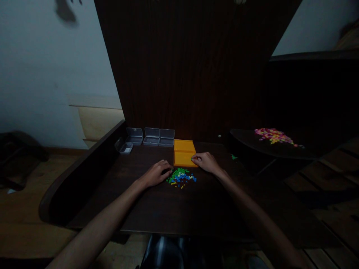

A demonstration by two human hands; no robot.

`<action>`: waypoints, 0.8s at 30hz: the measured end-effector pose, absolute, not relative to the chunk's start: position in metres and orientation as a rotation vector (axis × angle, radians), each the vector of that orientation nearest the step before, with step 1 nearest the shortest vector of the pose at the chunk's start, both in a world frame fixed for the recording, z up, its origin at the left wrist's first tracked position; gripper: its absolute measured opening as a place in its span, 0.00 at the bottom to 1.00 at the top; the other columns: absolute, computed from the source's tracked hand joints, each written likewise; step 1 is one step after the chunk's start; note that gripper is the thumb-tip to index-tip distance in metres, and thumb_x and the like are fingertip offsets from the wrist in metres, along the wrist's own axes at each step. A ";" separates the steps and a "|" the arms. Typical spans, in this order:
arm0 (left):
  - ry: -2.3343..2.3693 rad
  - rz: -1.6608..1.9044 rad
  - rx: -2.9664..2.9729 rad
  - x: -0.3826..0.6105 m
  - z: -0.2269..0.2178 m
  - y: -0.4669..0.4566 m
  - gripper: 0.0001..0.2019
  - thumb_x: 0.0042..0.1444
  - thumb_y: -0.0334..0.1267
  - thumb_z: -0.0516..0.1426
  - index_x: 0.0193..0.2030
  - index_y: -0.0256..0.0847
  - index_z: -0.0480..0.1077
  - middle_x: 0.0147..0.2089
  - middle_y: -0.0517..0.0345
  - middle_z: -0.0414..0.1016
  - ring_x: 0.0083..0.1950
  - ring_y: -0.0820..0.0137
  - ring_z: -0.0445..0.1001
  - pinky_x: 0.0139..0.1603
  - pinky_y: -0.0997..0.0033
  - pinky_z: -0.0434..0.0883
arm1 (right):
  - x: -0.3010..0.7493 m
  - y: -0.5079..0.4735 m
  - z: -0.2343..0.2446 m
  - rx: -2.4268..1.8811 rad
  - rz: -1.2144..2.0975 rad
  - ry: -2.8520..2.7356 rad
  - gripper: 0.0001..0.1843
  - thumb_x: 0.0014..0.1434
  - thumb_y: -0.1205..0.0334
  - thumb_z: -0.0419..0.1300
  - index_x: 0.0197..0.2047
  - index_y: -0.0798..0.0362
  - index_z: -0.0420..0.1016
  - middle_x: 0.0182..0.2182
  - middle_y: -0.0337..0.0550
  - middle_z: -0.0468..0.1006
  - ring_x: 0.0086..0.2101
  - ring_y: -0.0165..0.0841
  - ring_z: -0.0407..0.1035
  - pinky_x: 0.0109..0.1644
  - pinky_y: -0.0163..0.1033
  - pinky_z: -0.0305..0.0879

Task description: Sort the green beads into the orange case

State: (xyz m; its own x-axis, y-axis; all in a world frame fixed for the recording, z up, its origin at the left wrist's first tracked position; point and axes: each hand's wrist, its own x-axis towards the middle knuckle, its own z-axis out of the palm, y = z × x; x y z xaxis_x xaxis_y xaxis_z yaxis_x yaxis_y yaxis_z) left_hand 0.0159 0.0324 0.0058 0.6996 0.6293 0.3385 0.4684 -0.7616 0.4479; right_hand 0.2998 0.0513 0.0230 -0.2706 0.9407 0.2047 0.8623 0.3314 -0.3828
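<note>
A yellow box (184,158) lies with its lid (184,145) laid back. Over its right edge, my right hand (206,162) pinches a small green piece (192,159) between thumb and fingertips. My left hand (157,174) rests on the tabletop, its fingers bent and thumb spread apart, at the left edge of a loose pile of small pieces (181,176). Green pieces make up the far side of that pile; blue, white and a few yellow ones lie nearer. Whether the left fingertips touch a green piece is too small to tell.
Several clear plastic boxes (152,140) with raised lids stand along the back left, a small one (126,148) in front. Pink and yellow pieces (275,136) lie heaped on a curved shelf (244,140) at right. A raised side board (84,168) borders the dark table (179,213).
</note>
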 end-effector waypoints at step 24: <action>0.824 1.007 2.422 0.031 0.010 0.014 0.09 0.65 0.38 0.51 0.50 0.40 0.66 0.45 0.53 0.74 0.47 0.67 0.74 0.51 0.65 0.72 | 0.251 0.006 0.014 -1.182 0.440 -2.177 0.16 0.60 0.54 0.58 0.46 0.52 0.81 0.20 0.38 0.73 0.21 0.27 0.61 0.27 0.32 0.57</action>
